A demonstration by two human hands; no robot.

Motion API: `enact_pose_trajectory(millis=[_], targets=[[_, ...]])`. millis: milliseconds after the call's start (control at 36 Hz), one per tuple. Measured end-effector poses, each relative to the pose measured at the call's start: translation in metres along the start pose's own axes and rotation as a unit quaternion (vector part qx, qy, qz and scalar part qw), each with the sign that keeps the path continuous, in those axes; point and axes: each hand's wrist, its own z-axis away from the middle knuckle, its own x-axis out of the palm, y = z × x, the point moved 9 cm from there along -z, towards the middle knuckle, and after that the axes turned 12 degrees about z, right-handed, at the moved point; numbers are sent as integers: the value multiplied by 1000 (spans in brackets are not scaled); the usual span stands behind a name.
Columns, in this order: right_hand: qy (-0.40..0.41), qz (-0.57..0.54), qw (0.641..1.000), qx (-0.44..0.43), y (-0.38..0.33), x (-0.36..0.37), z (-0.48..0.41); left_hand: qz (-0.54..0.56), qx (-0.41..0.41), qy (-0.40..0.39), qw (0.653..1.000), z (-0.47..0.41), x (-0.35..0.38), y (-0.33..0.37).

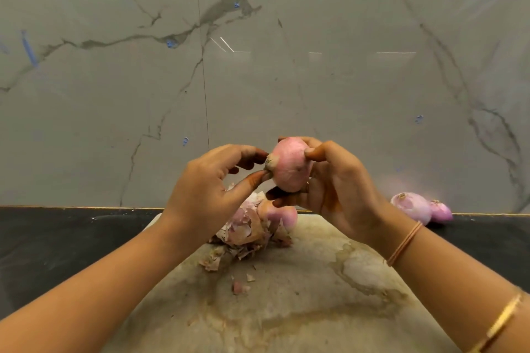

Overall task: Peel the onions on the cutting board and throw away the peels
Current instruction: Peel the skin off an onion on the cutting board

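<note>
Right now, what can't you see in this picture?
Head view:
- Held onion: far side hidden by right hand.
- Onion on the board: partly behind peel pile.
- Cutting board: near end cut off by bottom edge.
- Bin for peels: none inside the frame.

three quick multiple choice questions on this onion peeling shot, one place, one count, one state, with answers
1. Where does the pile of dry papery onion peels lie?
A. on the pale stained cutting board
B. in a sink
C. on the floor

2. How many peeled purple onions rest on the black counter at the right?
A. one
B. two
C. four

3. What is the left hand doing?
A. lying flat on the board
B. pinching the end of the raised pink onion
C. hanging idle

1 A: peels heaped on the board.
2 B: two lie side by side.
3 B: its fingertips close on the onion's end while the right hand grips it.
</note>
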Motion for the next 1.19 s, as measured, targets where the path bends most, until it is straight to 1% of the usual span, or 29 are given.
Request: enact_pose_trajectory(millis=[83,194,306,361,417,472,500,528,583,639,722,833,944,1000,1028,1111,1194], targets=[[-6,-9,1000,10,1,0,1,1,11,13,1000,1,-3,3],[-5,22,1000,-5,0,0,1,21,4,25,999,1,-5,5],[-35,37,999,-15,-3,7,4,73,-43,47,995,3,-6,-1],[-47,38,998,-10,-2,9,4,92,-65,45,993,3,-4,-3],[-40,39,998,-10,-1,6,3,118,-102,38,987,4,0,-8],[-23,84,996,-16,-1,2,3,136,-131,35,981,4,2,-13],[-7,141,990,-29,-3,-1,3,142,-139,33,979,5,3,-14],[12,215,975,-50,-7,-4,4,147,-144,31,978,5,4,-15],[47,356,929,-90,-15,-5,5,153,-152,26,976,6,4,-17],[64,430,894,-112,-18,-4,7,156,-161,20,974,6,5,-20],[73,472,869,-128,-19,-4,8,168,-181,14,969,8,8,-23],[75,506,854,-95,-8,-5,4,179,-216,0,960,11,13,-29],[90,554,821,-100,-7,-6,4,164,-244,-18,956,15,21,-32],[101,550,823,-102,-8,-7,4,164,-249,-20,954,16,22,-32],[105,538,830,-100,-8,-7,4,166,-252,-18,953,16,23,-32],[103,474,871,-78,-6,-8,4,158,-252,3,955,16,19,-33],[83,441,891,-67,-2,-3,3,147,-249,28,957,15,12,-34]])
